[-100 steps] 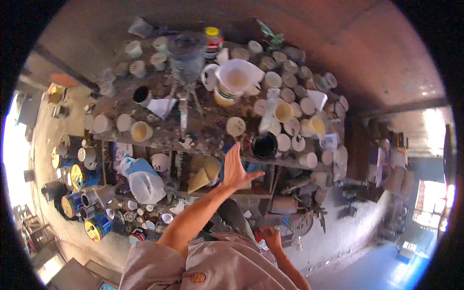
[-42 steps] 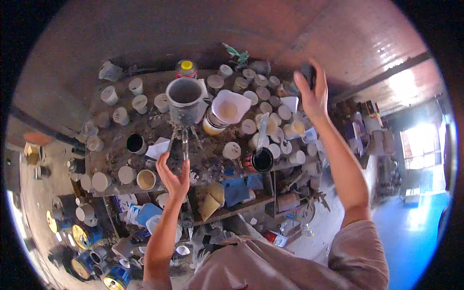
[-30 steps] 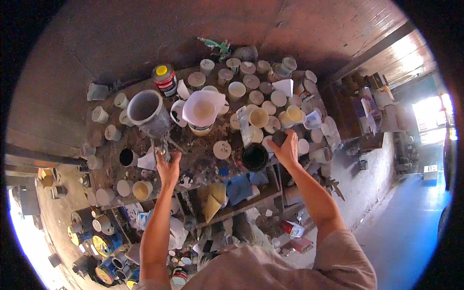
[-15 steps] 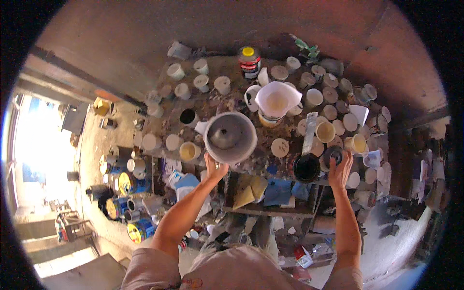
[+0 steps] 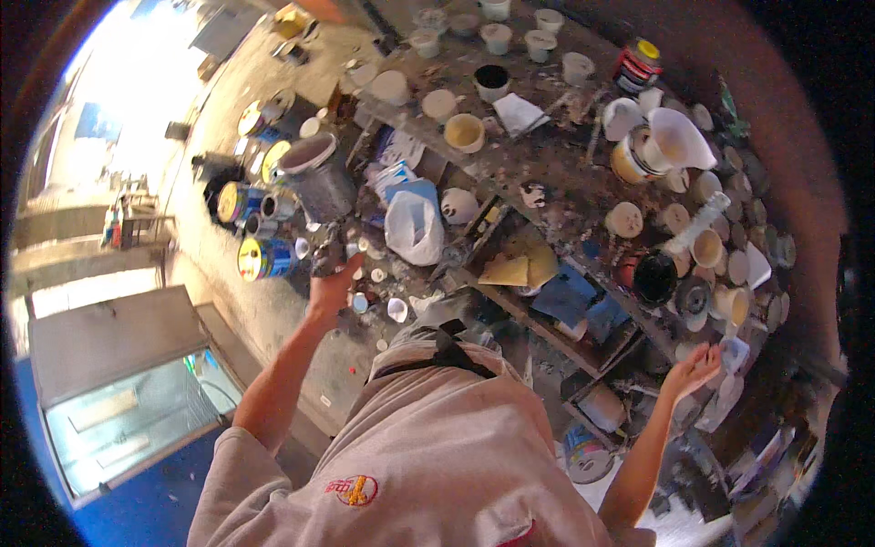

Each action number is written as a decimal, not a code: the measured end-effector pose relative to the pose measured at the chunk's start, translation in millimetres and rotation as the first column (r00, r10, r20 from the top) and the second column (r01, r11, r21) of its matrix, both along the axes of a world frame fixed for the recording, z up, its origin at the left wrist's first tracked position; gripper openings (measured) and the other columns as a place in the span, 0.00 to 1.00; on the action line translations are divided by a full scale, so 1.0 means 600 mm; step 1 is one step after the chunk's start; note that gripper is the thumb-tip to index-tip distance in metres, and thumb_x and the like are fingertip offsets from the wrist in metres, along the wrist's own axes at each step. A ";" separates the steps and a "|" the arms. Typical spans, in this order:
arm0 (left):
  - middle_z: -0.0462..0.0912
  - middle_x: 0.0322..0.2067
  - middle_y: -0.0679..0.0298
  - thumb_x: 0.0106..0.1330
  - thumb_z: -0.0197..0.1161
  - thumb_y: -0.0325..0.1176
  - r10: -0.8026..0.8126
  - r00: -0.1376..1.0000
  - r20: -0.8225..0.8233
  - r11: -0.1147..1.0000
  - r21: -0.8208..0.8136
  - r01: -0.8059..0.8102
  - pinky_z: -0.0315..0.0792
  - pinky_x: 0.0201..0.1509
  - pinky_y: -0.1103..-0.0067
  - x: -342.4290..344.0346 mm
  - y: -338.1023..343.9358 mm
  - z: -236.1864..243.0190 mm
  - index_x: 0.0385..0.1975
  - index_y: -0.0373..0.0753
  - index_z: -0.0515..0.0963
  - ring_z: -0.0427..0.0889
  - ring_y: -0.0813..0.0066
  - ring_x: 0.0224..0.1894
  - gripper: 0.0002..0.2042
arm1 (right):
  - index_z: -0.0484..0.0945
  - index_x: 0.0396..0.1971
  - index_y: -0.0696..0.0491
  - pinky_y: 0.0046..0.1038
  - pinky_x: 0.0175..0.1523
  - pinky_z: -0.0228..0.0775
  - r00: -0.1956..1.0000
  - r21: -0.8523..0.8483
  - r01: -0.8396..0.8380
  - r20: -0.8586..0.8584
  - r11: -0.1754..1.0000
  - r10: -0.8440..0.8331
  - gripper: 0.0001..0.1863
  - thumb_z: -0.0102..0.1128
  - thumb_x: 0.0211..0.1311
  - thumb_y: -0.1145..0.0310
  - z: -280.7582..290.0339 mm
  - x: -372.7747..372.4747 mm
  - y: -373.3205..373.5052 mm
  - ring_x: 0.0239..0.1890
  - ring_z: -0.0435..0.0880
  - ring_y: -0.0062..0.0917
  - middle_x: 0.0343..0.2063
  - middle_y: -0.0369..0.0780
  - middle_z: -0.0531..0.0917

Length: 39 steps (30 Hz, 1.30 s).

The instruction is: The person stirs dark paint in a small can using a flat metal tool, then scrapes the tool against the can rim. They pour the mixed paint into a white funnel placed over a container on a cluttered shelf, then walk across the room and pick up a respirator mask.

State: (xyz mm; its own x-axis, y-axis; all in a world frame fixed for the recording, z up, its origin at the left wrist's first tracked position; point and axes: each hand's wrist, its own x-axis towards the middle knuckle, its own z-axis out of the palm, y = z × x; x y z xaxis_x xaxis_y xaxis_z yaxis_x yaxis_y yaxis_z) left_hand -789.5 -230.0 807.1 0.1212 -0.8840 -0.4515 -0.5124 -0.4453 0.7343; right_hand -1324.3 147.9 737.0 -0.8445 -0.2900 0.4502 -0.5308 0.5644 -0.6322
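Note:
My left hand [image 5: 330, 292] grips the lower part of a spray gun [image 5: 330, 255] with a large grey cup [image 5: 317, 182] on top, which has no lid and is held out left of the cluttered workbench [image 5: 570, 155]. My right hand [image 5: 690, 372] has its fingers loosely bent with nothing visible in them, just short of a small translucent cup [image 5: 735, 354] at the bench's right. A round dark lid [image 5: 695, 301] rests among pale cups, beside an open can of black liquid [image 5: 653, 279]. A paper funnel [image 5: 681, 135] sits on a tin towards the back.
Below the bench are shelves with folded sandpaper [image 5: 561, 301] and a white plastic bag [image 5: 412, 228]. Several paint tins [image 5: 264, 258] stand on the floor to the left. A grey cabinet with a glass panel [image 5: 137, 415] is at lower left. Capped cups [image 5: 624, 219] crowd the bench.
My view has turned left. My left hand has carried the spray gun away from the bench top. My right hand has let go of the dark lid, which now lies among the cups.

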 end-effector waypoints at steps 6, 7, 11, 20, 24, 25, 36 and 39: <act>0.63 0.12 0.75 0.59 0.69 0.58 0.114 0.965 0.238 0.893 0.401 -0.204 0.50 0.14 0.79 0.191 0.040 -0.004 0.24 0.48 0.71 0.58 0.83 0.11 0.21 | 0.67 0.56 0.63 0.37 0.57 0.73 0.956 0.065 0.075 0.278 0.995 -0.090 0.21 0.51 0.76 0.61 -0.017 0.040 0.051 0.54 0.78 0.41 0.55 0.50 0.73; 0.61 0.12 0.75 0.59 0.69 0.59 0.127 0.954 0.273 0.865 0.440 -0.241 0.50 0.14 0.80 0.213 0.051 -0.012 0.24 0.48 0.71 0.57 0.83 0.11 0.22 | 0.68 0.55 0.63 0.37 0.57 0.73 0.967 0.074 0.044 0.249 0.996 -0.061 0.21 0.51 0.75 0.61 -0.019 0.042 0.056 0.54 0.78 0.40 0.54 0.50 0.73; 0.59 0.12 0.75 0.59 0.68 0.59 0.195 0.953 0.231 0.847 0.450 -0.282 0.49 0.14 0.80 0.258 0.081 -0.028 0.25 0.48 0.71 0.55 0.83 0.11 0.22 | 0.71 0.53 0.62 0.36 0.54 0.73 0.974 0.065 0.014 0.223 0.998 -0.028 0.19 0.53 0.75 0.61 -0.029 0.040 0.077 0.53 0.79 0.40 0.52 0.49 0.74; 0.80 0.31 0.73 0.64 0.62 0.29 -0.093 0.990 -0.108 0.994 0.042 0.098 0.65 0.27 0.82 0.037 0.075 -0.032 0.46 0.44 0.84 0.73 0.85 0.28 0.12 | 0.69 0.52 0.57 0.28 0.52 0.69 0.921 -0.196 -0.063 0.366 0.979 0.133 0.14 0.54 0.74 0.67 -0.050 0.139 0.029 0.48 0.76 0.29 0.48 0.43 0.74; 0.75 0.29 0.72 0.66 0.61 0.29 -0.430 0.763 -0.482 0.901 -0.176 0.397 0.61 0.26 0.85 -0.187 0.011 -0.041 0.51 0.38 0.78 0.68 0.86 0.26 0.14 | 0.67 0.56 0.56 0.33 0.55 0.69 0.883 -0.247 -0.032 0.447 0.969 0.143 0.18 0.53 0.75 0.63 -0.016 0.216 -0.007 0.51 0.75 0.30 0.51 0.44 0.73; 0.76 0.26 0.71 0.65 0.60 0.33 -0.481 0.778 -0.404 0.876 -0.265 0.403 0.64 0.29 0.79 -0.254 -0.008 -0.047 0.47 0.37 0.80 0.69 0.84 0.27 0.13 | 0.66 0.57 0.56 0.33 0.55 0.69 0.888 -0.256 -0.031 0.437 0.966 0.144 0.18 0.53 0.75 0.63 -0.010 0.232 -0.009 0.51 0.75 0.30 0.52 0.44 0.73; 0.84 0.35 0.44 0.62 0.58 0.43 -0.552 0.831 -0.063 0.821 -0.216 0.529 0.73 0.44 0.58 -0.607 -0.154 -0.077 0.38 0.30 0.80 0.83 0.43 0.42 0.19 | 0.71 0.47 0.58 0.27 0.52 0.69 0.811 -0.080 0.378 0.508 0.922 -0.289 0.10 0.57 0.70 0.72 -0.010 0.401 0.171 0.45 0.77 0.24 0.42 0.39 0.78; 0.84 0.36 0.41 0.59 0.57 0.41 -0.560 0.827 -0.042 0.800 -0.287 0.527 0.73 0.46 0.58 -0.638 -0.155 -0.097 0.37 0.28 0.80 0.83 0.42 0.43 0.19 | 0.73 0.44 0.57 0.26 0.50 0.69 0.801 -0.040 0.398 0.503 0.916 -0.326 0.08 0.55 0.70 0.71 -0.005 0.448 0.196 0.41 0.77 0.23 0.37 0.38 0.79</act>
